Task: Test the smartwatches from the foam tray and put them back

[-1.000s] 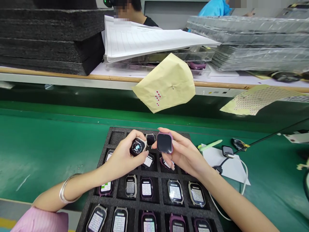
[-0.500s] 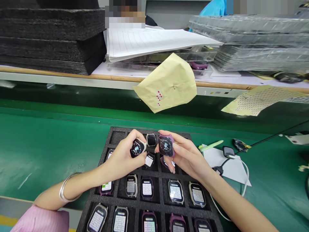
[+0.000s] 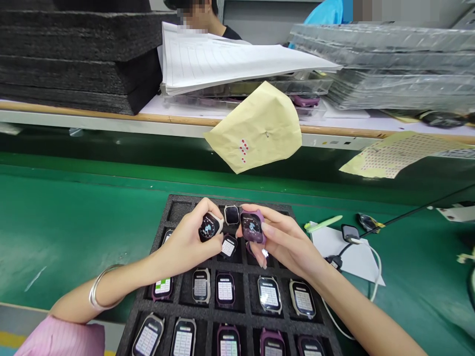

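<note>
My left hand (image 3: 187, 242) is closed round a beige smartwatch body (image 3: 210, 226) whose round dial glows. My right hand (image 3: 284, 241) grips a purple smartwatch body (image 3: 252, 227), its screen also lit. Both are held side by side just above the far end of a black foam tray (image 3: 174, 210). The tray's pockets hold several more watch bodies with lit white screens (image 3: 225, 288). One dark-screened watch (image 3: 232, 214) sits in a far pocket between my two hands.
Green conveyor belt (image 3: 74, 222) surrounds the tray. A charger puck with white cable (image 3: 351, 233), a green pen (image 3: 322, 223) and white paper lie to the right. A yellow sticker sheet (image 3: 258, 128) hangs from the shelf; black foam stacks (image 3: 74, 54), papers and plastic trays sit above.
The purple watch's screen went from dark to lit. Both hands tilted the watches slightly and dropped a little toward the tray.
</note>
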`<action>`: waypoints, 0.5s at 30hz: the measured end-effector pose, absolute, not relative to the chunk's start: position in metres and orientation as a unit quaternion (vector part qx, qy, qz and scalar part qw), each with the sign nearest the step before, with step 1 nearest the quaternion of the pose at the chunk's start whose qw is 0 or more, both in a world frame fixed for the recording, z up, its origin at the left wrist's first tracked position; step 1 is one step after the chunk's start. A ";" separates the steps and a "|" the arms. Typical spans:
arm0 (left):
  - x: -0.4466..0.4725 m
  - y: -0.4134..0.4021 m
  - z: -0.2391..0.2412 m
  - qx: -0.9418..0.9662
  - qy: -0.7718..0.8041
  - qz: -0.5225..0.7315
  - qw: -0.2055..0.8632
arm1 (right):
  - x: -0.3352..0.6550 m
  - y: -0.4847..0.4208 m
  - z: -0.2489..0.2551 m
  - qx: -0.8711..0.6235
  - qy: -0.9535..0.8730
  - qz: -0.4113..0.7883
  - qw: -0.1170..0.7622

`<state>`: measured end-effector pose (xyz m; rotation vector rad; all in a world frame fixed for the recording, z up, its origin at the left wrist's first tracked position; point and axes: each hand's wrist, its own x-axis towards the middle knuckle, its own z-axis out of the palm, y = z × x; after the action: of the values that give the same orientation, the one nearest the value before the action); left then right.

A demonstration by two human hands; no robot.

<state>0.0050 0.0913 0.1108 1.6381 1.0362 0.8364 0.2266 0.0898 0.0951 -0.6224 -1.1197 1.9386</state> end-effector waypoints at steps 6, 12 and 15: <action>0.004 0.090 0.112 0.670 0.420 0.346 0.505 | 0.226 0.088 0.096 -0.253 -0.448 0.762 0.394; 0.006 0.091 0.113 0.670 0.428 0.350 0.494 | 0.225 0.087 0.095 -0.258 -0.453 0.756 0.397; 0.005 0.091 0.112 0.676 0.423 0.344 0.495 | 0.225 0.088 0.095 -0.261 -0.453 0.755 0.397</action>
<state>0.0054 0.0908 0.1122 1.6386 1.0249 0.8347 0.2249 0.0876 0.0946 -0.6599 -1.1463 1.9117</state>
